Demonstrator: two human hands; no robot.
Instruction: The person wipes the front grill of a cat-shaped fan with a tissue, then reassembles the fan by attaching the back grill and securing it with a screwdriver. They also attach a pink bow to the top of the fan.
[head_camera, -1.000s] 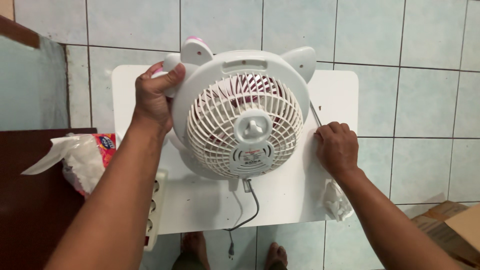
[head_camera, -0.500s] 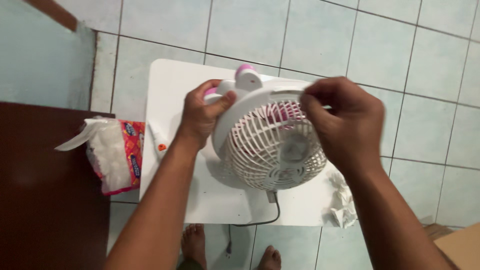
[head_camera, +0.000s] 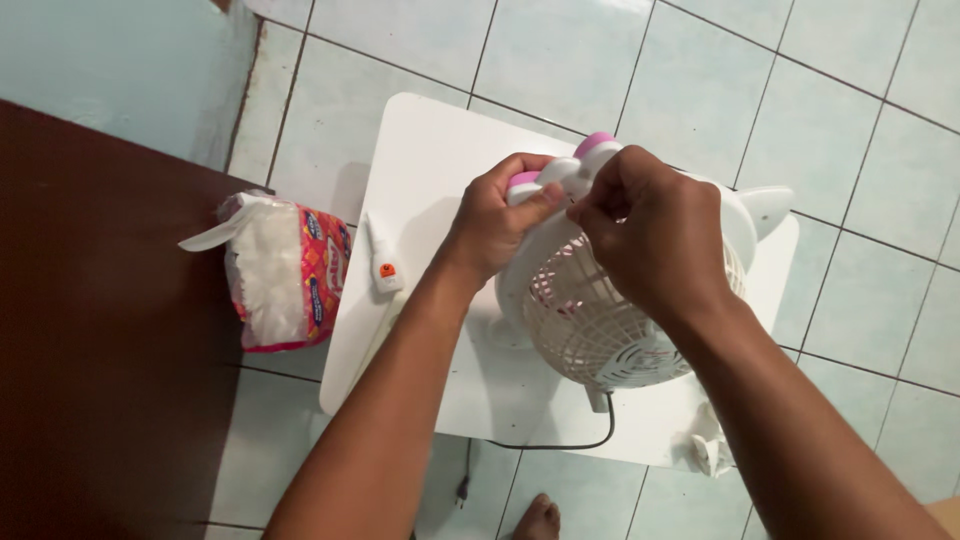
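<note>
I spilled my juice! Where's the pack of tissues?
The pack of tissues is at the left of the head view, on the edge of the dark brown table, just left of the white table with the fan.

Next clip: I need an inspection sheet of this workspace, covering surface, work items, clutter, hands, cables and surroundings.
Surface: white table, small, standing on a tiled floor.
Work items: white fan with pink-tipped ears, grille facing the camera.
Clutter: crumpled tissue at the table's near right corner.
Hands: left hand grips the fan's left ear; right hand rests on the fan's top rim, fingers pinched; what they pinch is hidden.
Cables: fan cord trails off the near edge; power strip along the left edge.
Surroundings: tissue pack on a dark brown surface; bare foot below.
</note>
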